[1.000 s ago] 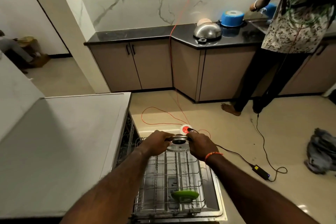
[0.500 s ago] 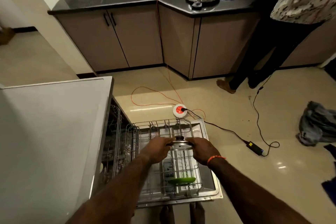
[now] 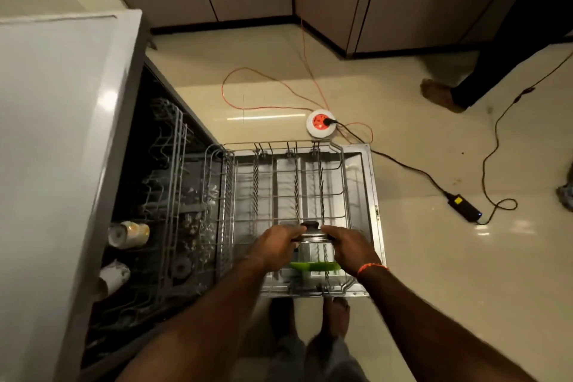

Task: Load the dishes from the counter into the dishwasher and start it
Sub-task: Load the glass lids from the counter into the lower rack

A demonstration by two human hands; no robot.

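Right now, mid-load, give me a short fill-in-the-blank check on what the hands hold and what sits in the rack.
1. Both the left hand and the right hand hold a lid with a ____ knob on top.
2. The lid is above the pulled-out lower ____ of the dishwasher.
3. Below the lid stands a ____ plate.

Missing words: black; rack; green

One head-worn camera looks steeply down from above the dishwasher rack [image 3: 297, 195], close over it, with floor [image 3: 434, 257] beyond.
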